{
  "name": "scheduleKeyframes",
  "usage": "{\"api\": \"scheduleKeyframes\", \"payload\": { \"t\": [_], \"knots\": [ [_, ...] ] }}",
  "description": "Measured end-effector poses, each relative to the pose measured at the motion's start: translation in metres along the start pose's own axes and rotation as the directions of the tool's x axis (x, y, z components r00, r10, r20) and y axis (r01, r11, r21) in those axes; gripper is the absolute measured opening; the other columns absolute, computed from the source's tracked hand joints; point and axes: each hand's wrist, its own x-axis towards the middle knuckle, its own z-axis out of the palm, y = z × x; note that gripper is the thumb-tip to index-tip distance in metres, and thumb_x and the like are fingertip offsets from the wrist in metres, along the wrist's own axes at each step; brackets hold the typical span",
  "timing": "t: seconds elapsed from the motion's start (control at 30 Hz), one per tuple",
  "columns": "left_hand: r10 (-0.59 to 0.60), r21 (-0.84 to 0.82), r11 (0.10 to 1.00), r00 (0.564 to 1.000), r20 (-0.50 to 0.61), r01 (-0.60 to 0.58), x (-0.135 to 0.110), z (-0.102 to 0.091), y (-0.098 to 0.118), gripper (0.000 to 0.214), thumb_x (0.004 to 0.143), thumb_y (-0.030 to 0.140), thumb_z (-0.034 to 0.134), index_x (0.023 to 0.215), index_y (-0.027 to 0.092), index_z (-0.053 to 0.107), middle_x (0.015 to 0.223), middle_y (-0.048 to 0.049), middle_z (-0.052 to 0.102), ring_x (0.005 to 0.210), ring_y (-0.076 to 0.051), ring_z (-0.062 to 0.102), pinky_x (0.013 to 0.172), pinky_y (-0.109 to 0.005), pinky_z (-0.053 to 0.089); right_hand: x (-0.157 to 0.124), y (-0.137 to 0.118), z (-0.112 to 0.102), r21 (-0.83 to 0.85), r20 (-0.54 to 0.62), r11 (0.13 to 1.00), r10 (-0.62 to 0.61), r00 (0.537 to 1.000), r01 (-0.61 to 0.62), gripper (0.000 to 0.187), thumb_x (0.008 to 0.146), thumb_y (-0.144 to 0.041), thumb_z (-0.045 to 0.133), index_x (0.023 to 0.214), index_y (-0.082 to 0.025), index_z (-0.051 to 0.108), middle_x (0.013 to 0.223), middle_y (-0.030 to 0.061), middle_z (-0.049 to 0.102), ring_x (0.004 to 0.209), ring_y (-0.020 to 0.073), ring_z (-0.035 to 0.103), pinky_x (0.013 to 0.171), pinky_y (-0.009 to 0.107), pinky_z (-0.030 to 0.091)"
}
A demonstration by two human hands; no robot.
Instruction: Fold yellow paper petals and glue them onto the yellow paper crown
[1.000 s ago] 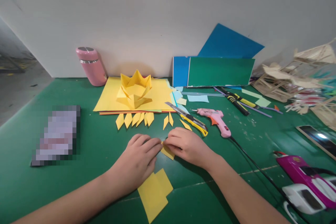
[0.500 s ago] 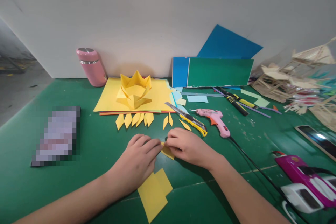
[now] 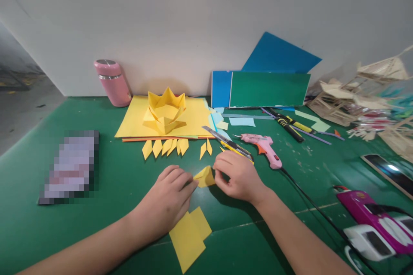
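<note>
A small piece of folded yellow paper point(image 3: 205, 177) is between my two hands, with a crease and a raised flap showing. My left hand point(image 3: 174, 195) is closed, its thumb and fingers pinching the paper's left corner. Curled at the opposite edge, my right hand point(image 3: 238, 177) has its fingertips closed on the paper. Below them, flat yellow paper squares point(image 3: 189, 240) overlap on the green table. Several folded yellow diamond pieces point(image 3: 157, 148) lie in a row beyond my hands. Behind that row a pointed yellow paper ring point(image 3: 164, 124) stands on yellow sheets point(image 3: 196, 114).
A utility knife point(image 3: 229, 142) and a pink glue gun point(image 3: 263, 147) lie right of the ring. At the right are a power strip point(image 3: 371, 215), a phone point(image 3: 390, 174) and wooden stick models point(image 3: 338, 99). A pink flask point(image 3: 113, 84) and a blurred-out object point(image 3: 72, 165) stand left.
My right hand has shifted right and slightly up. More of the folded paper shows, with a flap raised. My left hand has barely moved.
</note>
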Motion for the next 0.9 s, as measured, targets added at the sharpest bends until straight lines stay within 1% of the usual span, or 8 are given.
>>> {"api": "scheduleKeyframes", "payload": {
  "t": [0.07, 0.17, 0.23, 0.3, 0.43, 0.57, 0.73, 0.9],
  "knots": [
    [-0.005, 0.002, 1.000, 1.000, -0.018, 0.005, -0.001, 0.000, 0.000, 0.027, 0.087, 0.013, 0.042, 0.101, 0.016, 0.065, 0.088, -0.0076, 0.064, 0.082, -0.022, 0.055, 0.083, -0.040, 0.047, 0.002, -0.003, 0.000, 0.121, -0.031, 0.993, -0.004, 1.000, 0.007, 0.015, 0.080, -0.010, 0.046, 0.075, -0.018, 0.057, 0.072, 0.0046, 0.060, 0.069, 0.0169, 0.051, 0.063, 0.028, 0.040],
    [-0.019, -0.014, 1.000, 0.999, -0.036, 0.018, -0.001, 0.001, -0.001, 0.026, 0.086, 0.012, 0.042, 0.096, 0.016, 0.066, 0.086, -0.0082, 0.064, 0.081, -0.022, 0.054, 0.078, -0.039, 0.049, 0.006, -0.007, -0.001, 0.300, 0.131, 0.953, -0.078, 0.988, 0.036, 0.007, 0.086, -0.022, 0.056, 0.088, -0.019, 0.062, 0.088, 0.0057, 0.064, 0.081, 0.0173, 0.056, 0.074, 0.030, 0.044],
    [-0.030, -0.064, 0.998, 0.999, -0.040, 0.028, -0.002, 0.002, -0.003, 0.026, 0.087, 0.011, 0.040, 0.093, 0.016, 0.065, 0.087, -0.0082, 0.064, 0.082, -0.022, 0.054, 0.078, -0.039, 0.048, 0.007, -0.007, -0.001, 0.346, 0.226, 0.938, -0.092, 0.970, 0.008, 0.012, 0.084, -0.028, 0.063, 0.091, -0.018, 0.065, 0.094, 0.0063, 0.065, 0.087, 0.0178, 0.057, 0.078, 0.031, 0.044],
    [-0.050, -0.144, 0.989, 0.997, -0.063, 0.040, -0.003, 0.004, -0.005, 0.027, 0.088, 0.010, 0.038, 0.093, 0.016, 0.064, 0.088, -0.0077, 0.065, 0.083, -0.021, 0.054, 0.079, -0.038, 0.047, 0.008, -0.007, 0.000, 0.355, 0.266, 0.935, -0.083, 0.960, -0.017, 0.012, 0.083, -0.027, 0.065, 0.091, -0.017, 0.066, 0.094, 0.0057, 0.066, 0.088, 0.0172, 0.057, 0.080, 0.030, 0.044],
    [-0.113, -0.226, 0.970, 0.990, -0.082, 0.092, -0.005, 0.007, -0.009, 0.029, 0.088, 0.009, 0.036, 0.095, 0.018, 0.063, 0.093, -0.0065, 0.066, 0.086, -0.021, 0.055, 0.082, -0.040, 0.044, 0.007, -0.004, 0.000, 0.359, 0.261, 0.933, -0.075, 0.962, -0.025, 0.008, 0.086, -0.022, 0.061, 0.089, -0.019, 0.068, 0.092, 0.0039, 0.067, 0.086, 0.0157, 0.059, 0.079, 0.030, 0.045],
    [-0.096, -0.231, 0.970, 0.994, -0.060, 0.080, -0.005, 0.007, -0.009, 0.034, 0.086, 0.007, 0.035, 0.099, 0.017, 0.064, 0.100, -0.0076, 0.068, 0.093, -0.023, 0.055, 0.086, -0.043, 0.044, 0.007, -0.004, -0.001, 0.348, 0.240, 0.938, -0.090, 0.967, 0.001, 0.011, 0.089, -0.018, 0.057, 0.089, -0.019, 0.068, 0.093, 0.0043, 0.068, 0.084, 0.0159, 0.059, 0.077, 0.030, 0.045],
    [-0.047, -0.274, 0.961, 0.996, -0.070, 0.026, -0.005, 0.006, -0.008, 0.032, 0.086, 0.007, 0.037, 0.100, 0.016, 0.065, 0.100, -0.0081, 0.070, 0.093, -0.022, 0.058, 0.087, -0.041, 0.046, 0.009, -0.005, -0.003, 0.373, 0.272, 0.928, -0.084, 0.959, -0.025, 0.008, 0.083, -0.026, 0.066, 0.086, -0.019, 0.067, 0.093, 0.0039, 0.068, 0.085, 0.0165, 0.059, 0.077, 0.030, 0.044],
    [-0.086, -0.363, 0.931, 0.991, -0.100, 0.044, -0.002, 0.003, -0.010, 0.029, 0.085, 0.006, 0.040, 0.094, 0.017, 0.065, 0.095, -0.0069, 0.072, 0.089, -0.021, 0.060, 0.081, -0.038, 0.049, 0.009, -0.005, -0.002, 0.389, 0.261, 0.921, -0.103, 0.960, -0.007, 0.005, 0.083, -0.023, 0.066, 0.084, -0.018, 0.067, 0.091, 0.0036, 0.068, 0.084, 0.0162, 0.060, 0.077, 0.030, 0.043]
  ]
}}
